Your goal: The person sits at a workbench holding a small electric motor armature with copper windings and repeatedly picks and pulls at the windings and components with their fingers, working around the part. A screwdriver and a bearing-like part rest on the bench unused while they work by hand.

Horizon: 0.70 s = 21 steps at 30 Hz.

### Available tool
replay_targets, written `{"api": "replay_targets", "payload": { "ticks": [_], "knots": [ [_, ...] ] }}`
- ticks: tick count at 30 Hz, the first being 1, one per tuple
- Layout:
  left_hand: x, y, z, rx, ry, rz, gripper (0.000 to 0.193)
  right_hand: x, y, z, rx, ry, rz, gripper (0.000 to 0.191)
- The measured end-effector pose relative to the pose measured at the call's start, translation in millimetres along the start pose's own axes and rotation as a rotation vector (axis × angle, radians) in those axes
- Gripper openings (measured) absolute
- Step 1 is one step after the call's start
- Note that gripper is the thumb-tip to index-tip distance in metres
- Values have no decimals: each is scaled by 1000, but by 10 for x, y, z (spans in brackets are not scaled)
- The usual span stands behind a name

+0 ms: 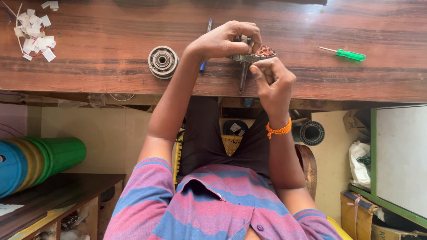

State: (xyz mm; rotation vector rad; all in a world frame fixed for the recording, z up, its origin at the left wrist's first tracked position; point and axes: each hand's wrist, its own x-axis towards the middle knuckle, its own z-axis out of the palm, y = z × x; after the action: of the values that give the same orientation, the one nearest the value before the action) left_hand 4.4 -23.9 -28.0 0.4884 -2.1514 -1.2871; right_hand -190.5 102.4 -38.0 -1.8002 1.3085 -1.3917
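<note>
Fingers of the right hand (272, 79) pinch the stator's (254, 55) rim at five o'clock; the left hand (222, 41) grips it from eleven. Held above the worktop (106, 49) edge, its shaft runs six-to-twelve, pointing at six. Slackened grip could drop it, probably nicking the copper windings. Green screwdriver (349, 54) lies at three.

Motor stator with shaft (251, 57): a flat, round metal part with reddish copper windings showing on its upper face (the right portion is the plainest to see). It is held level just above the near edge of the wooden table. A dark steel shaft runs from its middle down toward the table's edge. Much of its left side is hidden by fingers.
</note>
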Motion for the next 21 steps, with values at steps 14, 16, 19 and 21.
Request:
{"api": "replay_targets", "payload": {
  "ticks": [14, 16, 19, 21],
  "knots": [
    [-225, 255, 318, 612, 306, 286, 45, -482, 351, 347, 199, 160, 207, 17],
    [-204, 260, 465, 705, 376, 194, 38, -452, 398, 279, 112, 171, 152, 17],
    [-216, 185, 518, 724, 432, 193, 36, -294, 502, 31, -22, 192, 35, 15],
    [-220, 109, 509, 707, 445, 235, 36, -195, 529, -100, -3, 235, 25, 15]
  ]
}}
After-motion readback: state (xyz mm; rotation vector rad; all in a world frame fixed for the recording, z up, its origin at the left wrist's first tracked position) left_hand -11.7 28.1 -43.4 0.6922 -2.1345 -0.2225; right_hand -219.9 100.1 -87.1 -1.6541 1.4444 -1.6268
